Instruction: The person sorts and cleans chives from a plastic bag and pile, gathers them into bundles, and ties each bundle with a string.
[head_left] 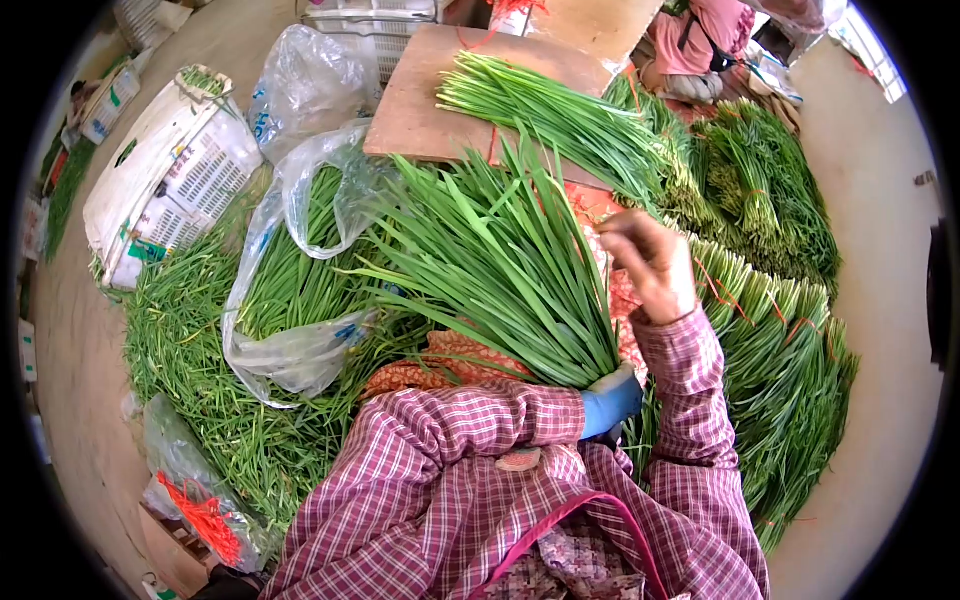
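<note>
A large bunch of long green leaves [490, 260] fans out toward the upper left, its stem ends at my left hand [612, 400]. That hand wears a blue glove and is wrapped round the stems near my chest. Bare and raised, my right hand [650, 262] is just right of the bunch, apart from it, with fingers curled together; whatever is between them is too small to name. Beyond the bunch, a loose pile of cut green stalks [550, 110] lies on a brown board [415, 100].
Tied bundles [790, 350] are stacked at the right, with more bundles [765, 180] behind. Loose greens [200, 340] and an open plastic bag [300, 360] lie at the left, near a white crate [205, 170]. Red ties [205, 520] sit lower left. Another person [700, 45] is at the top right.
</note>
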